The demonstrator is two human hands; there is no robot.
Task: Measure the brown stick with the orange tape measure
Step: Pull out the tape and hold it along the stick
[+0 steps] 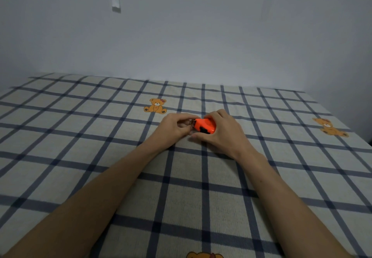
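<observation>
So both hands are out over the middle of the bed, a bit nearer its far edge than the near one. The right hand (221, 135) is wrapped around the orange tape measure (205, 126), fingers curled over the top and far side, thumb tucked along the near side, so it's closed on the case. The case sits low, at or just above the checked sheet (80, 157), but I can't tell if it's actually touching. There's a black bit on the near face of the case, probably the lock button, hard to say.

The left hand (177, 127) is right beside it, touching or nearly touching the left end of the case. Its fingertips are pinched together around something small and metallic there, a little ring or the tape's hook end, too small to make out which. No tape is visibly pulled out.

Both forearms are bare and run in from the near edge of the bed, meeting at the tape measure.

The sheet is a cream and navy grid with teddy bear prints: one bear (155, 106) just beyond the left hand, another (330, 127) by the right edge, and a bit of a third at the near edge. A plain pale wall (201, 26) is behind the far edge.
</observation>
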